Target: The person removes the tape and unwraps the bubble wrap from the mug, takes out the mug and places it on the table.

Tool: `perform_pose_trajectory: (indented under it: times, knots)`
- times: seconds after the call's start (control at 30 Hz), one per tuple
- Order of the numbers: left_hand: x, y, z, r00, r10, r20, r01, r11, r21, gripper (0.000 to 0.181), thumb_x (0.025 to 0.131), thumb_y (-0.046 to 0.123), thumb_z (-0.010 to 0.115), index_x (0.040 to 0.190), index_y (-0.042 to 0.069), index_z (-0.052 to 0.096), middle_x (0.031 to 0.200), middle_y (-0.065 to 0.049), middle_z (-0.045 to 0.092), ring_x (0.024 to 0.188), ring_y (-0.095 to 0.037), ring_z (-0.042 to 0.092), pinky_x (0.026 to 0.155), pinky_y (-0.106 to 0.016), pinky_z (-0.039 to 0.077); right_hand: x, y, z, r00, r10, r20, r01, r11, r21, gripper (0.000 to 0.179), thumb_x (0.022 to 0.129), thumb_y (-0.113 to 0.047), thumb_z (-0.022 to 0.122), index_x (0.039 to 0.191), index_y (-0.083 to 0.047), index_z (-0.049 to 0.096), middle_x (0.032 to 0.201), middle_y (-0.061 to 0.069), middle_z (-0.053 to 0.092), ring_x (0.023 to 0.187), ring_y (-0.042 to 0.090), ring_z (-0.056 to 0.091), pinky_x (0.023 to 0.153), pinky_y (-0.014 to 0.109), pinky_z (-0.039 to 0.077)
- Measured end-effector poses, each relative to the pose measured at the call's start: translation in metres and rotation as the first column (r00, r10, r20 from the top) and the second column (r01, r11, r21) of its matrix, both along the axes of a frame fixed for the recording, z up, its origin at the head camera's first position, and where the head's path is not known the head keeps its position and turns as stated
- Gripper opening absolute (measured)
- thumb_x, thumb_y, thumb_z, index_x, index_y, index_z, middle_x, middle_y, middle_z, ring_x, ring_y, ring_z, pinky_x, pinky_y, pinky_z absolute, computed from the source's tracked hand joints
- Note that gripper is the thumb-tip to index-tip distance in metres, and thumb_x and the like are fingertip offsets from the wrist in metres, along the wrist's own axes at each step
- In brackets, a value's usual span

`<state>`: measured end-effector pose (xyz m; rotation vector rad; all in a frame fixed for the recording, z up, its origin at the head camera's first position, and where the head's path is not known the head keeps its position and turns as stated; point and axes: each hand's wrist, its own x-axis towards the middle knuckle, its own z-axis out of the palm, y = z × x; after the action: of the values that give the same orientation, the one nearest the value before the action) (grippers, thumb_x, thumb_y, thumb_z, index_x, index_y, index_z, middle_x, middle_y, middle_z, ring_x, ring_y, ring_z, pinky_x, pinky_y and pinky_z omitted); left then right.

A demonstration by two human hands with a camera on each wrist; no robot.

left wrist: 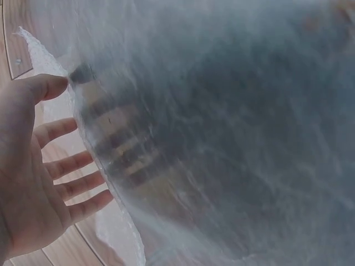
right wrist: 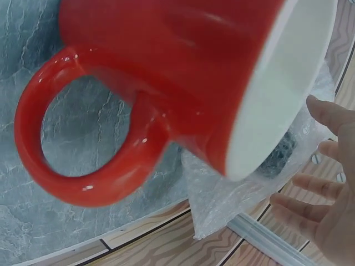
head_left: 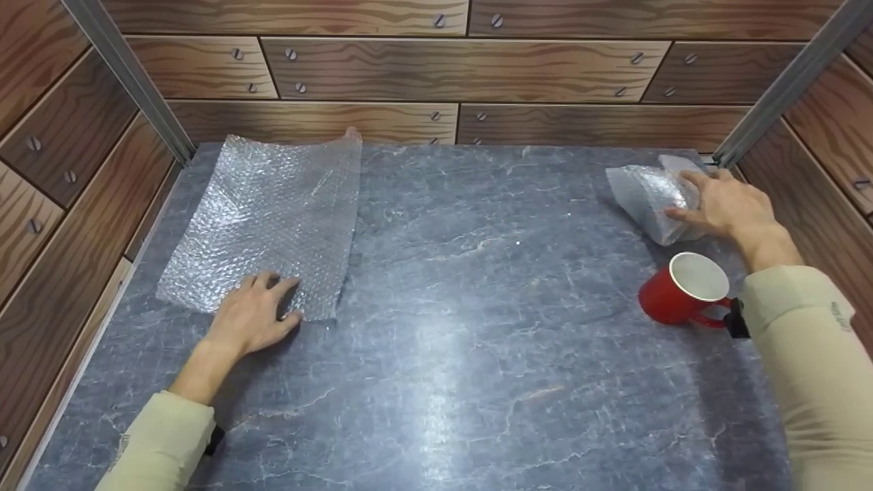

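Observation:
A sheet of bubble wrap (head_left: 273, 211) lies flat on the left of the table. My left hand (head_left: 252, 315) is at its near edge with the fingers spread; in the left wrist view the fingertips (left wrist: 91, 198) meet the edge of the clear sheet. At the far right sits a crumpled bubble-wrap bundle (head_left: 655, 198), and the right wrist view shows something dark (right wrist: 279, 157) inside it. My right hand (head_left: 733, 204) reaches to the bundle's right side, thumb and fingers apart. A red mug (head_left: 665, 300) with a white inside stands nearer, beside my right forearm, handle towards the sleeve.
The grey marbled table (head_left: 436, 307) is bounded by wood-patterned panels (head_left: 464, 68) at the back and on both sides. Metal posts (head_left: 784, 85) rise at the two back corners. The bundle is close to the back right corner.

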<state>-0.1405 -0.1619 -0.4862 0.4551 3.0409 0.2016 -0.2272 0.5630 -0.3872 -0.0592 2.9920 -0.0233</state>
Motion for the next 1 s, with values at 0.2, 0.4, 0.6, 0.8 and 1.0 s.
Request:
perform_pose_trajectory:
  times: [0.2,0.4,0.6,0.8,1.0]
  knots:
    - [-0.004,-0.003,0.001,1.0,0.008,-0.001,-0.008,1.0,0.002,0.067,0.096,0.042,0.067,0.154,0.012,0.052,0.151,-0.033,0.049,0.135,-0.058,0.051,0.102,-0.077,0.05,0.003,0.007,-0.006,1.0,-0.007,-0.019,0.006,0.999,-0.051,0.089,0.1,-0.063,0.058,0.164,-0.008,0.027,0.144,0.052,0.033,0.118,0.075,0.047,0.093,0.081,0.046]
    - [-0.001,-0.01,0.0,1.0,0.029,-0.005,-0.029,0.999,0.021,0.065,0.095,0.039,0.067,0.152,0.011,0.054,0.15,-0.032,0.051,0.135,-0.056,0.051,0.102,-0.076,0.05,0.002,0.005,-0.009,0.999,-0.001,-0.041,-0.002,0.997,-0.083,0.083,0.1,-0.056,0.062,0.161,-0.007,0.033,0.144,0.05,0.035,0.125,0.072,0.045,0.099,0.081,0.042]
    - [0.001,-0.018,0.001,0.999,0.042,0.007,-0.042,0.999,0.031,0.067,0.095,0.038,0.067,0.153,0.01,0.052,0.151,-0.034,0.048,0.135,-0.058,0.049,0.102,-0.077,0.048,0.003,0.003,-0.01,0.999,0.008,-0.051,-0.011,0.998,-0.068,0.081,0.101,-0.053,0.062,0.16,-0.006,0.034,0.146,0.049,0.034,0.123,0.074,0.045,0.098,0.083,0.042]
    - [0.003,-0.024,0.001,0.998,0.053,0.025,-0.053,0.998,0.036,0.067,0.095,0.038,0.067,0.154,0.009,0.052,0.152,-0.036,0.047,0.137,-0.06,0.047,0.104,-0.079,0.046,0.004,0.003,-0.01,0.998,0.017,-0.056,-0.021,0.998,-0.061,0.079,0.102,-0.051,0.062,0.16,-0.005,0.035,0.146,0.049,0.035,0.123,0.074,0.045,0.098,0.083,0.042]
    - [0.003,-0.03,0.001,0.997,0.06,0.04,-0.061,0.998,0.035,0.068,0.095,0.039,0.067,0.154,0.01,0.05,0.152,-0.037,0.046,0.137,-0.063,0.046,0.104,-0.08,0.045,0.004,0.002,-0.011,0.998,0.023,-0.065,-0.026,0.999,-0.047,0.079,0.102,-0.054,0.061,0.16,-0.007,0.036,0.151,0.046,0.036,0.125,0.073,0.044,0.098,0.083,0.043]
